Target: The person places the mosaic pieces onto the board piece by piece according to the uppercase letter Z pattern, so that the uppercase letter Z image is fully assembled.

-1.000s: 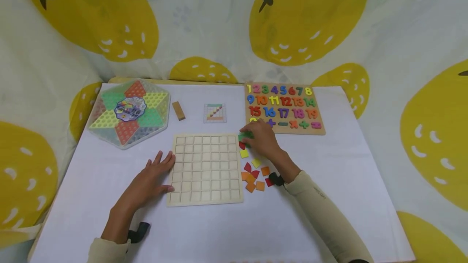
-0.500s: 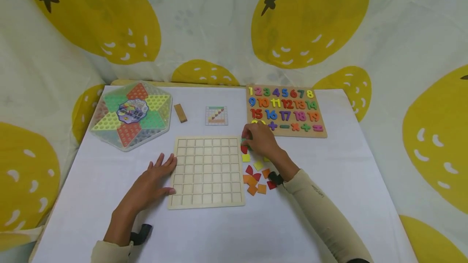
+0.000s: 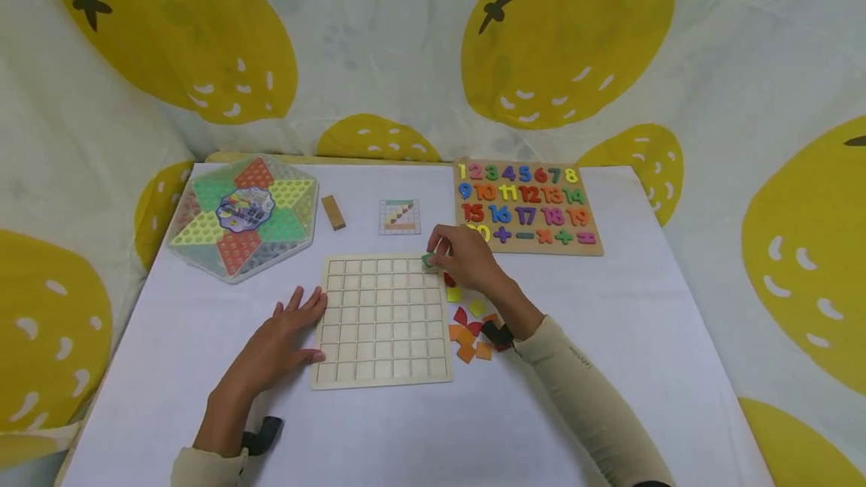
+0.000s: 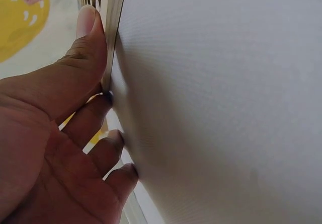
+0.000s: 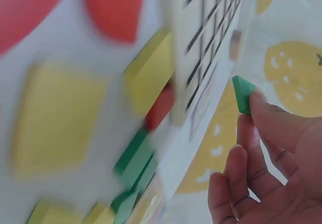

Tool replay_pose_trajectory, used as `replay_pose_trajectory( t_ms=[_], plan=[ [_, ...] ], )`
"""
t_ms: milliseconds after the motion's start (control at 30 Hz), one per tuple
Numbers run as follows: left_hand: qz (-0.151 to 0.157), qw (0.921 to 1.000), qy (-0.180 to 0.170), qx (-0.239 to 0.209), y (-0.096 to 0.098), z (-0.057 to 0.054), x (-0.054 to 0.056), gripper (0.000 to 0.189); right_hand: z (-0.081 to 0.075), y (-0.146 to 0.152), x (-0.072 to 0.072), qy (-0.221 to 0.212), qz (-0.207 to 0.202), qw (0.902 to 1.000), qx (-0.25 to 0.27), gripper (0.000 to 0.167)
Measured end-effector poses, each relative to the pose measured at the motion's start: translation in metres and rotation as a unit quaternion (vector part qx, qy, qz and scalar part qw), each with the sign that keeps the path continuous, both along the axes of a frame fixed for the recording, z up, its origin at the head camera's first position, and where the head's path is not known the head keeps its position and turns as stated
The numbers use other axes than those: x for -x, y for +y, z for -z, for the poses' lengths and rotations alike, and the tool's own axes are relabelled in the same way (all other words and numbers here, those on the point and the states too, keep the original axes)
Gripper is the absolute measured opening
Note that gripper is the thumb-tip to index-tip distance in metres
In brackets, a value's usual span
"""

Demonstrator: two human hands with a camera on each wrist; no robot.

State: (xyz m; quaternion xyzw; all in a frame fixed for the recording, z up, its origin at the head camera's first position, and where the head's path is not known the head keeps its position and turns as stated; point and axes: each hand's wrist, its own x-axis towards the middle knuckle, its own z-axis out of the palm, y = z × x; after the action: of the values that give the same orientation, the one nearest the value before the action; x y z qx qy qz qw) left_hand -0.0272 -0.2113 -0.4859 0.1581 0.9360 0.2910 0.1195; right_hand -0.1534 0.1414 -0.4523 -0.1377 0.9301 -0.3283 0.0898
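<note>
A pale wooden grid board (image 3: 383,320) lies on the white table. My right hand (image 3: 467,255) pinches a green tile (image 5: 243,94) between thumb and fingers, over the board's far right corner. Straight fingers of my left hand (image 3: 280,337) rest along the board's left edge; in the left wrist view the thumb (image 4: 90,38) lies against that edge. Beside the board's right side are orange tiles (image 3: 483,351), red tiles (image 3: 461,315) and yellow tiles (image 3: 476,308). More green tiles (image 5: 135,158) show in the right wrist view.
Behind the board lie a small pattern card (image 3: 400,216) and a wooden block (image 3: 333,213). A hexagonal Chinese checkers set (image 3: 245,215) is at the far left. At the far right, a number puzzle board (image 3: 528,207) sits close behind my right hand. A lemon-print cloth (image 3: 379,36) hangs behind the table.
My right hand has picked up a green tile from beside the board and moved left with it over the board's far right corner. My left hand has stayed at the left edge.
</note>
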Motion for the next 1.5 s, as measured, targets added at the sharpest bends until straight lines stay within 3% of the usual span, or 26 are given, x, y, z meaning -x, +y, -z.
replay_pose_trajectory(
  t_ms=[333,667,867,1200,1500],
  plan=[
    [-0.01,0.9998,-0.012,0.007,0.002,-0.001,0.001,0.103,0.001,-0.061,0.005,0.007,-0.024,0.999,0.036,0.016],
    [-0.006,0.9998,-0.01,0.015,0.002,-0.001,0.003,0.103,0.012,-0.113,0.012,-0.005,-0.039,0.9992,0.004,0.018],
    [-0.008,0.9998,-0.012,0.011,0.004,-0.003,0.002,0.103,0.021,-0.131,0.017,-0.003,-0.03,0.9984,-0.048,0.019],
    [-0.01,0.9998,-0.013,0.014,0.004,-0.003,0.001,0.103,0.018,-0.135,0.014,-0.009,-0.037,0.9963,-0.076,0.012],
    [-0.012,0.9997,-0.017,0.014,0.004,-0.004,0.001,0.103,0.007,-0.103,0.008,-0.015,-0.035,0.9993,0.004,0.021]
  ],
)
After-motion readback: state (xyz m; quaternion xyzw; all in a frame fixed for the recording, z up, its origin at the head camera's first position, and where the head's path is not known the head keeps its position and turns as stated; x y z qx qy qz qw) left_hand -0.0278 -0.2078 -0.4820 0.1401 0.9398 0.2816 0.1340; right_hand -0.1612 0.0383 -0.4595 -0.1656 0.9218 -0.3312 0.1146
